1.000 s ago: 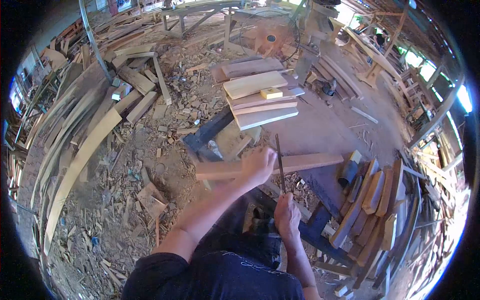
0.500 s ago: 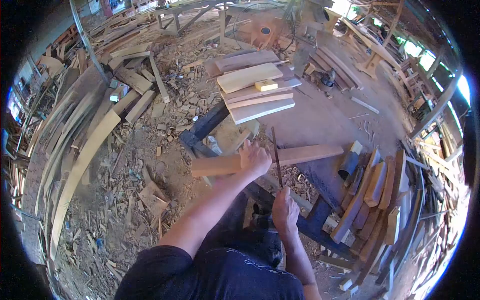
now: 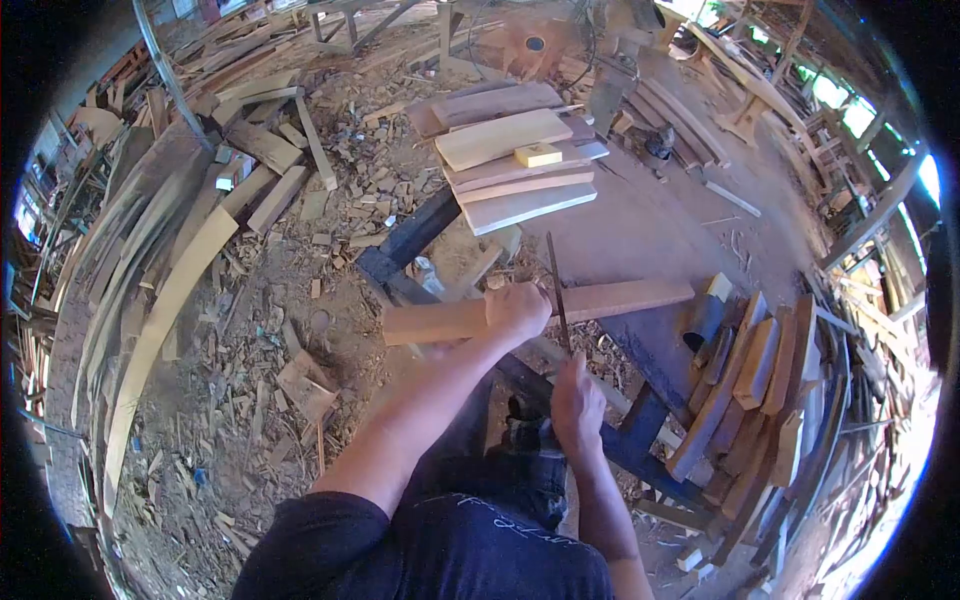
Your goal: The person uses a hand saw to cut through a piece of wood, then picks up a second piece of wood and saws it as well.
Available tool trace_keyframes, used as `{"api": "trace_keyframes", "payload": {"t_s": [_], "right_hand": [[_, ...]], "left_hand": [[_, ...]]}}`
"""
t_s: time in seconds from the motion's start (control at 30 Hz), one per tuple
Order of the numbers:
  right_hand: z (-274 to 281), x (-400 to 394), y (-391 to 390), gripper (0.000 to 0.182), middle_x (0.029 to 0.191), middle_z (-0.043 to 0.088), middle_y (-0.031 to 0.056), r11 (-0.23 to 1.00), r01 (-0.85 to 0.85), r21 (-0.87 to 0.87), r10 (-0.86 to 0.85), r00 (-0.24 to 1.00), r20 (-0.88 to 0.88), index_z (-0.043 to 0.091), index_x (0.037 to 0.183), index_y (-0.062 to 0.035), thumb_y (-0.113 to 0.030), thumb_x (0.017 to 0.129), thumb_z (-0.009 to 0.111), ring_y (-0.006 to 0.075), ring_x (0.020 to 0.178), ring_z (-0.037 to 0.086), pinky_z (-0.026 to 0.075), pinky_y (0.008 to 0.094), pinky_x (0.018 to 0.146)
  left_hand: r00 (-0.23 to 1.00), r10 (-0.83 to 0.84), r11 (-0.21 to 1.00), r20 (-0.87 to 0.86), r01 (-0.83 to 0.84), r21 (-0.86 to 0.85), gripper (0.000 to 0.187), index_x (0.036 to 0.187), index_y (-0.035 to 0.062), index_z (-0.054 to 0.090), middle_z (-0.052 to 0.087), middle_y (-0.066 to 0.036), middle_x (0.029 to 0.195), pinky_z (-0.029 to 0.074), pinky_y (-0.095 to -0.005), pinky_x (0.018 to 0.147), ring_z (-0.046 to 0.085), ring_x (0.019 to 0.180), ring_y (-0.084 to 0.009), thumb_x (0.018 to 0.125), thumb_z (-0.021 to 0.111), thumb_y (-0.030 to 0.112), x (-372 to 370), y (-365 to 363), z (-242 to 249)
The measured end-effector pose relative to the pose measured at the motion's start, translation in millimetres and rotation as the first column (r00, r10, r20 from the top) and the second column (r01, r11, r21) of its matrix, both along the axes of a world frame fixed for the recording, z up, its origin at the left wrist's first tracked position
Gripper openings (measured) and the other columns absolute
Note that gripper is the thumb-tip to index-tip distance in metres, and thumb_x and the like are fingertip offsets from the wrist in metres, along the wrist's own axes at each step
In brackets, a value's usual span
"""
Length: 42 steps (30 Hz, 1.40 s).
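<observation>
Our left hand [image 3: 517, 308] grips the long wood plank [image 3: 610, 298], which lies sideways across the desk [image 3: 640, 245], while our right hand [image 3: 577, 405], just below the plank, holds the thin saw [image 3: 557, 290] crossing it.

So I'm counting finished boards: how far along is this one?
Looks mid-cut. The left hand pins the plank across the dark bench; the right hand holds a thin saw blade standing across it. The plank looks still in one piece. Stacked boards lie beyond.
</observation>
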State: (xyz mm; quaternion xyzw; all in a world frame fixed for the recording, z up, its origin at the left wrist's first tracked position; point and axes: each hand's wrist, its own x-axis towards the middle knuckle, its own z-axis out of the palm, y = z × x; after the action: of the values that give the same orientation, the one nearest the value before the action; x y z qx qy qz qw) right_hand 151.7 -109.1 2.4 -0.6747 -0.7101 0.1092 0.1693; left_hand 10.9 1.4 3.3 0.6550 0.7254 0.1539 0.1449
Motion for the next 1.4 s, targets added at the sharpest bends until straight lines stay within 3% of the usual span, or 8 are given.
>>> {"api": "trace_keyframes", "payload": {"t_s": [0.1,0.33,0.43,0.73,0.97,1.03,1.23,1.4], "right_hand": [[-4,-7,20,0.019,0.065,0.06,0.022,0.995,-0.05,0.086,0.05,0.999,0.006,0.045,0.092,-0.0025,-0.021,0.094,0.043,0.0386,0.062,0.063,0.049,0.0492,0.054],[0,6,-12,0.015,0.065,0.06,0.0209,0.999,0.027,-0.046,-0.026,0.999,0.023,0.043,0.092,-0.0031,-0.018,0.093,0.045,0.0382,0.062,0.063,0.049,0.0487,0.055],[-7,-5,18,0.015,0.069,0.061,0.0229,0.998,-0.019,0.051,0.02,0.999,-0.025,0.042,0.093,-0.0036,-0.018,0.093,0.044,0.0402,0.066,0.063,0.049,0.0503,0.058],[9,-1,-6,0.023,0.069,0.061,0.0244,0.983,0.028,-0.18,-0.031,0.999,-0.013,0.042,0.097,-0.0044,-0.027,0.097,0.04,0.0436,0.07,0.062,0.048,0.0539,0.061],[0,5,-10,0.018,0.069,0.061,0.0246,0.993,-0.093,0.07,0.096,0.995,-0.042,0.043,0.096,-0.0045,-0.022,0.094,0.044,0.0434,0.066,0.062,0.047,0.0548,0.059],[8,5,-18,0.017,0.069,0.061,0.0247,0.989,0.032,-0.143,-0.028,0.999,0.031,0.043,0.098,-0.0043,-0.021,0.093,0.044,0.0436,0.066,0.061,0.047,0.0549,0.059],[5,-4,19,0.02,0.07,0.061,0.0253,0.998,-0.049,-0.026,0.049,0.999,0.007,0.042,0.102,-0.0045,-0.023,0.094,0.044,0.0427,0.068,0.063,0.049,0.0531,0.058],[3,8,-12,0.015,0.067,0.061,0.0239,0.992,0.008,-0.129,-0.005,1.0,0.021,0.042,0.098,-0.0046,-0.019,0.094,0.042,0.042,0.066,0.062,0.049,0.0525,0.056]], "left_hand": [[0.997,0.044,0.998,0.058,-0.042,-0.036,0.041,0.085,0.0022,0.067,0.068,-0.02,0.092,0.047,-0.046,0.085,0.065,0.091,-0.0345,0.09,0.04,0.032,0,4,3],[0.992,0.029,0.986,0.121,-0.009,-0.165,0.04,0.086,0.0022,0.068,0.067,-0.019,0.095,0.047,-0.0453,0.086,0.064,0.097,-0.0328,0.089,0.041,0.031,3,4,5],[0.999,0.034,0.99,0.023,-0.031,-0.138,0.039,0.091,0.0022,0.068,0.067,-0.02,0.097,0.046,-0.0461,0.087,0.064,0.096,-0.0334,0.089,0.042,0.031,1,9,1],[0.996,0.047,0.997,0.082,-0.041,-0.068,0.04,0.088,0.0014,0.068,0.067,-0.021,0.093,0.046,-0.0478,0.086,0.065,0.093,-0.0359,0.09,0.041,0.03,1,9,-1],[0.996,0.045,0.998,0.076,-0.041,-0.055,0.042,0.082,-0.0001,0.068,0.067,-0.021,0.088,0.049,-0.0496,0.08,0.066,0.086,-0.0363,0.09,0.041,0.031,-4,6,4],[0.994,0.04,0.999,0.106,-0.037,-0.032,0.041,0.081,-0.0002,0.068,0.067,-0.022,0.089,0.049,-0.0502,0.078,0.066,0.087,-0.0364,0.089,0.042,0.03,-3,4,3],[0.995,0.066,0.996,0.077,-0.061,-0.059,0.039,0.082,0.0015,0.068,0.068,-0.021,0.087,0.048,-0.0481,0.078,0.066,0.086,-0.0357,0.089,0.043,0.03,0,7,0],[0.996,0.068,0.998,0.058,-0.069,0.01,0.037,0.083,0.0029,0.069,0.068,-0.021,0.087,0.049,-0.048,0.076,0.066,0.084,-0.0361,0.088,0.043,0.029,2,8,-11]]}}
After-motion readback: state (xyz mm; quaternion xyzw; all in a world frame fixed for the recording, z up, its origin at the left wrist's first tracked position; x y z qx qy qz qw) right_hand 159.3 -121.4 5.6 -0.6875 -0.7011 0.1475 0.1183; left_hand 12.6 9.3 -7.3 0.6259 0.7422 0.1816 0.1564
